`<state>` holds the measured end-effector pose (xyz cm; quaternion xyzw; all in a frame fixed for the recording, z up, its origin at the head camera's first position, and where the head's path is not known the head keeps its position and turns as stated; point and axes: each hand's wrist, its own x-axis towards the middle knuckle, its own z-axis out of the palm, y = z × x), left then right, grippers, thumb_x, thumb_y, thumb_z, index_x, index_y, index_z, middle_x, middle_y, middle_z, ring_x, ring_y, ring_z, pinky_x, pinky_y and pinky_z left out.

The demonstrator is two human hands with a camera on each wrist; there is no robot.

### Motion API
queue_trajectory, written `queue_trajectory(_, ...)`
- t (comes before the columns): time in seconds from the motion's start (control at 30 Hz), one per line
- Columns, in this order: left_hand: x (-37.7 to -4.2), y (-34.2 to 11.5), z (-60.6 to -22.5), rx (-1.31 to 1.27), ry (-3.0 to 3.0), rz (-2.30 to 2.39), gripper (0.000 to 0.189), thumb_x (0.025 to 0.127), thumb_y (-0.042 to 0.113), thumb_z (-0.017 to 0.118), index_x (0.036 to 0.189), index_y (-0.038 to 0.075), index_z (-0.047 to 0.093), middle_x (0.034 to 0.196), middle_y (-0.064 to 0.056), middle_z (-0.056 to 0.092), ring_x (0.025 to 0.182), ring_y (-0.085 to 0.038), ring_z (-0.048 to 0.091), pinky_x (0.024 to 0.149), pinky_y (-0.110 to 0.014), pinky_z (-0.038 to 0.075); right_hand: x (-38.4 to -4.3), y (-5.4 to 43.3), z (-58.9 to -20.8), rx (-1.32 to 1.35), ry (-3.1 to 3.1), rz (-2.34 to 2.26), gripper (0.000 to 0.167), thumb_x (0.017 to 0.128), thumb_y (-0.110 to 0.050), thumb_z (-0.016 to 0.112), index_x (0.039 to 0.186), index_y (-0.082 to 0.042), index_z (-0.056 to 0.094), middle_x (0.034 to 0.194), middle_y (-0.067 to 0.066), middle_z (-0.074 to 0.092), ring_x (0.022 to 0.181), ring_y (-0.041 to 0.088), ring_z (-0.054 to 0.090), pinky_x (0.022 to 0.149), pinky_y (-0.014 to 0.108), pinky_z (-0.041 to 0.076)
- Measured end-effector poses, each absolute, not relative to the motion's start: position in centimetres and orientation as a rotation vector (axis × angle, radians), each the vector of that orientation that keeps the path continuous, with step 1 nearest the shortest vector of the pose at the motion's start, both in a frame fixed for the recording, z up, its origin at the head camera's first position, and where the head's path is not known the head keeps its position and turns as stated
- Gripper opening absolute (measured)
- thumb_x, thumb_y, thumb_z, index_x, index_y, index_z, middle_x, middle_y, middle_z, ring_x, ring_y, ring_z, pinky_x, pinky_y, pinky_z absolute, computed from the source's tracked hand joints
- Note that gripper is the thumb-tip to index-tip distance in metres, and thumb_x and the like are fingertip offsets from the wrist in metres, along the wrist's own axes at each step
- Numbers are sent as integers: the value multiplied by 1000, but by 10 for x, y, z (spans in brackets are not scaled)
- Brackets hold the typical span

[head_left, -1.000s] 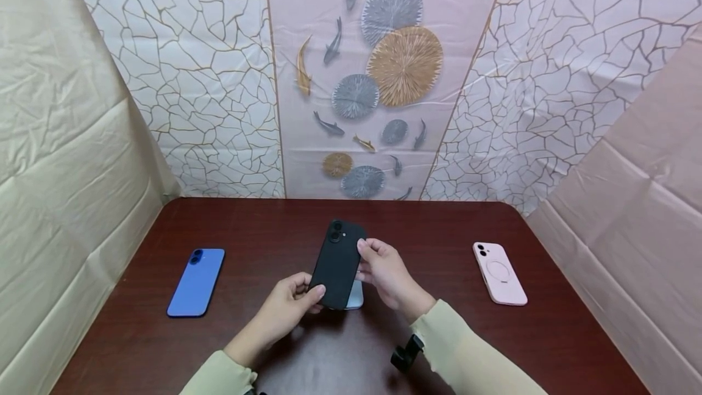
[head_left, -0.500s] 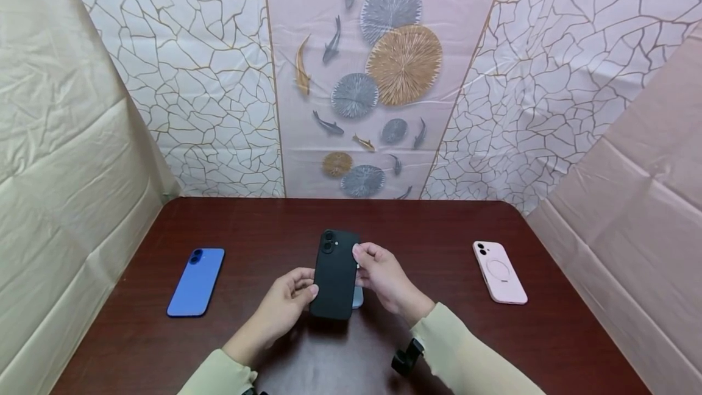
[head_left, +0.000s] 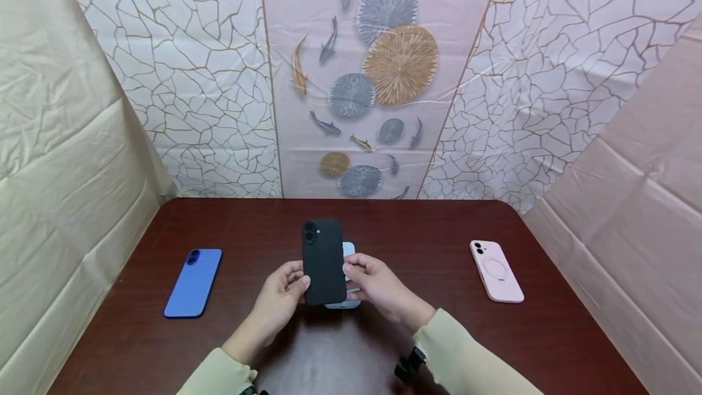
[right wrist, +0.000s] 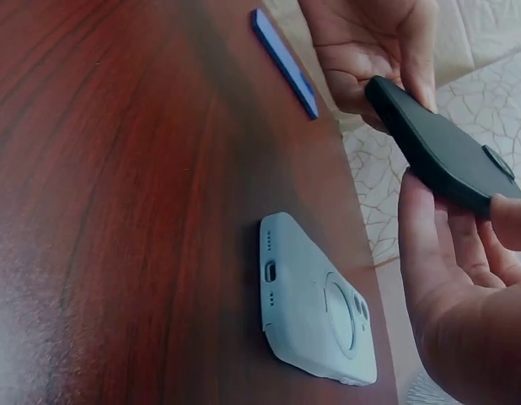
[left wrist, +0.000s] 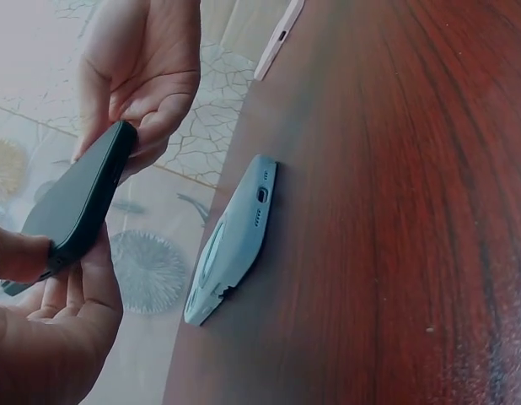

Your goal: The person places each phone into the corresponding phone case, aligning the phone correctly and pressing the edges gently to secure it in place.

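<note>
Both hands hold a black phone point(head_left: 324, 264) above the table, its camera side facing the head camera. My left hand point(head_left: 278, 297) pinches its left edge near the bottom, thumb on the back. Along the right edge, the thumb and fingers of my right hand point(head_left: 384, 288) grip the lower half. In the right wrist view, the black phone point(right wrist: 442, 148) is off the table. Under and behind it lies a pale blue phone point(right wrist: 315, 299) with a ring on its back, touched by neither hand. The black phone partly hides it in the head view.
A blue phone point(head_left: 193, 283) lies at the left of the dark red wooden table point(head_left: 439, 230). At the right lies a pink phone point(head_left: 496, 271) with a ring on its back. Patterned cloth point(head_left: 351, 96) hangs behind the table's far edge.
The black phone has shifted left and turned from a rightward tilt to nearly straight. My right hand now grips lower on its edge. More of the pale blue phone shows.
</note>
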<state>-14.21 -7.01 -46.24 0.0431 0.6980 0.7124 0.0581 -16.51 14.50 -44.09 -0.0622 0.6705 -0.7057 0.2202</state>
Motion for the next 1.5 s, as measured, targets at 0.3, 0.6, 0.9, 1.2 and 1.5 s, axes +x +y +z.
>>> queue_trajectory(0.3, -143, -68, -465, 126, 2068, 2149, 28, 98, 3, 53, 125, -3, 51, 112, -15, 60, 96, -23, 60, 76, -37, 52, -163, 145, -448, -202, 1888, -1935, 21, 100, -9, 52, 119, 1, 53, 106, 15, 67, 90, 27, 67, 79, 46, 54)
queue_trajectory(0.6, -146, -69, -464, 81, 2072, 2190, 30, 101, 16, 53, 128, 4, 51, 109, -14, 66, 93, -24, 65, 77, -37, 53, -160, 145, -453, -223, 1881, -1892, 23, 99, -9, 54, 119, 2, 53, 104, 14, 67, 87, 25, 67, 76, 44, 56)
queue_trajectory(0.9, -147, -66, -468, 32, 2144, 2170, 25, 99, 14, 57, 120, 2, 57, 100, -11, 68, 86, -20, 64, 71, -33, 53, -163, 148, -453, -198, 2006, -1808, 32, 99, -20, 58, 125, -4, 51, 98, 13, 70, 80, 31, 69, 71, 42, 56)
queue_trajectory(1.2, -147, -49, -474, 120, 2066, 2184, 35, 98, 12, 58, 129, 1, 48, 98, -13, 65, 87, -21, 65, 71, -37, 55, -170, 158, -448, -170, 2150, -1768, 35, 99, -22, 58, 129, -5, 49, 96, 11, 66, 85, 28, 67, 71, 45, 55)
queue_trajectory(1.5, -153, -23, -473, 241, 2211, 1999, 36, 96, 6, 57, 127, -2, 39, 99, -14, 64, 85, -21, 65, 70, -38, 53, -182, 180, -451, -107, 2209, -1725, 36, 99, -15, 56, 133, -4, 46, 98, 13, 66, 86, 29, 67, 71, 46, 56)
